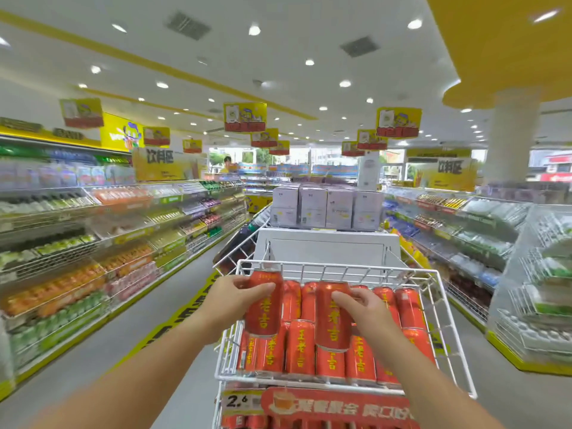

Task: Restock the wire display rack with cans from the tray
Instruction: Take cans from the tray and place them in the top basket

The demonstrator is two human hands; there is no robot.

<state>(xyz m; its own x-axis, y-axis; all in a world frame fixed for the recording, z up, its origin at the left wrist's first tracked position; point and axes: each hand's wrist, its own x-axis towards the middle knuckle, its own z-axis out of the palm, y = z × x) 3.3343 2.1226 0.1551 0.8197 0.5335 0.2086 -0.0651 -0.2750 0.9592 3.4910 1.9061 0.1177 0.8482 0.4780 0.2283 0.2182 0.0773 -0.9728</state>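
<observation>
Holding two at once here: our left grip [238, 294] is wrapped round the left can [263, 314], and our right grip [363, 305] is curled round the right can [332, 323]. Both cans are upright, long axis up-down, and hang just over the wire rack [340, 268] and its stocked cans [299, 348]. The left one sits by the rack's back-left corner and the right one mid-rack, so we reckon each drop goes pretty much straight down, each grip on its own side. Annoyingly, the held cans cover whatever gaps are under them, so we can't tell what's free. The tray's nowhere in view, and the tier under the price tag [236, 400] is cut off.
</observation>
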